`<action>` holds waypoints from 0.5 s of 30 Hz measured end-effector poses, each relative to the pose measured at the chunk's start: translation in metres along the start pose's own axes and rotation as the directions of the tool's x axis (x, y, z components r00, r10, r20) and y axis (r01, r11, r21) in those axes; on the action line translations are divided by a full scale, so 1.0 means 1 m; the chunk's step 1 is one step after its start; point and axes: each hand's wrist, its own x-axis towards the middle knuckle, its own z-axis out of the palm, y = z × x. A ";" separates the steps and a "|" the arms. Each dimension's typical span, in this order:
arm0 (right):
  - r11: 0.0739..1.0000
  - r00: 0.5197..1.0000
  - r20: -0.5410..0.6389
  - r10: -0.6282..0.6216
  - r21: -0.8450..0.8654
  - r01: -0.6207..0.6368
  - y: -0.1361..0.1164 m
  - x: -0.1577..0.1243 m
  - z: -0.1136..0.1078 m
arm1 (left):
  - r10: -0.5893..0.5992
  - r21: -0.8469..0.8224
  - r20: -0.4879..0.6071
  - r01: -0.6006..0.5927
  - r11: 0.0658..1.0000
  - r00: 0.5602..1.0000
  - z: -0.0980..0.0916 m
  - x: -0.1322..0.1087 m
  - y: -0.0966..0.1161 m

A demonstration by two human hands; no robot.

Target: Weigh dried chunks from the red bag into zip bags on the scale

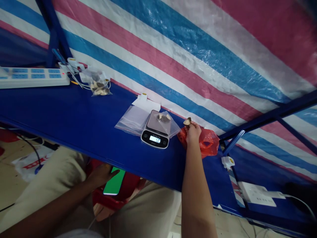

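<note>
My right hand (pixel 193 131) pinches a dried mushroom piece (pixel 187 122), pale on one side and dark on the other, above a red plastic bag (pixel 207 142). My left hand (pixel 102 173) is low at the table's front edge, its fingers around a phone with a green screen (pixel 114 181). Between the hands stands a kitchen scale (pixel 155 140) with a lit display. On its plate lies a clear bag (pixel 171 127) with a few dark and pale pieces in it. Flat clear bags (pixel 131 119) lie just left of the scale.
A filled clear bag (pixel 100 86) sits at the back left beside a white power strip (pixel 34 77) and cables. White paper (pixel 147 104) lies behind the scale. Another power strip (pixel 257 192) is at the lower right. A striped sheet (pixel 173 62) hangs behind the blue table (pixel 61 115).
</note>
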 end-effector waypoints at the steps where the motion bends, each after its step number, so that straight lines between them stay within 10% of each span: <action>1: 1.000 1.000 -0.001 0.000 0.000 0.000 0.000 0.000 0.000 | -0.003 0.002 0.008 0.003 1.000 1.000 -0.002 0.000 0.001; 7: 1.000 1.000 0.002 0.000 0.008 0.000 -0.001 -0.001 0.000 | 0.166 -0.134 0.064 -0.156 0.979 0.984 -0.006 -0.013 -0.007; 15: 1.000 1.000 0.011 -0.005 -0.004 0.005 0.001 0.001 -0.001 | 0.099 -0.023 0.067 -0.098 0.995 0.993 0.037 -0.032 -0.024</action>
